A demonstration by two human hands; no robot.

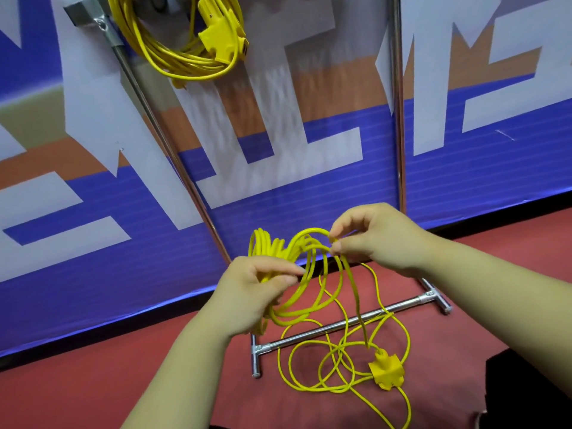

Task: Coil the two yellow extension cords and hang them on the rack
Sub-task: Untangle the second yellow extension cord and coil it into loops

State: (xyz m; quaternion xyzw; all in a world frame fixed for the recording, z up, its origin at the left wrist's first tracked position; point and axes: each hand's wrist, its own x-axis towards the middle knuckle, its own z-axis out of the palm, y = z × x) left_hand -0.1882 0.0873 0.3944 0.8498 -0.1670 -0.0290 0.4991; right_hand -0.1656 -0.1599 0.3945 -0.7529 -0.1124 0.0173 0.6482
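My left hand (263, 287) grips the gathered loops of the thin yellow extension cord (292, 317); my right hand (379, 239) pinches a strand just beside it. Below both hands, its loose tail crosses itself and the foot bar of the chrome tube rack (411, 305), so I judge pulling could knot or snag it.

Blue, white and orange banner (309, 212) above a red floor (93, 382)
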